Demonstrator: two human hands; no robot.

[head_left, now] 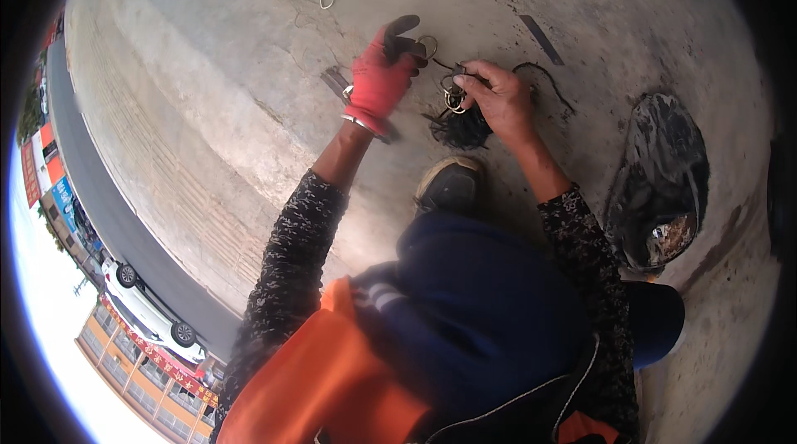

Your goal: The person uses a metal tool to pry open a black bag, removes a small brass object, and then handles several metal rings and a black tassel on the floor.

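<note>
My left hand (382,74), in a red glove with dark fingertips, is closed around a metal ring (427,45) and a thin dark wire. My bare right hand (496,95) pinches a cluster of metal rings (453,98) from which a black tangled bundle of wire (459,128) hangs. The two hands are close together above a concrete surface. A metal bangle (363,123) sits on my left wrist. My shoe (449,184) rests just below the bundle.
A loose wire loop (326,0) lies on the concrete farther away. A flat dark metal strip (540,39) lies up right. A dark bag with scrap (660,186) sits at right. At left the concrete edge drops to a street with a white car (145,311).
</note>
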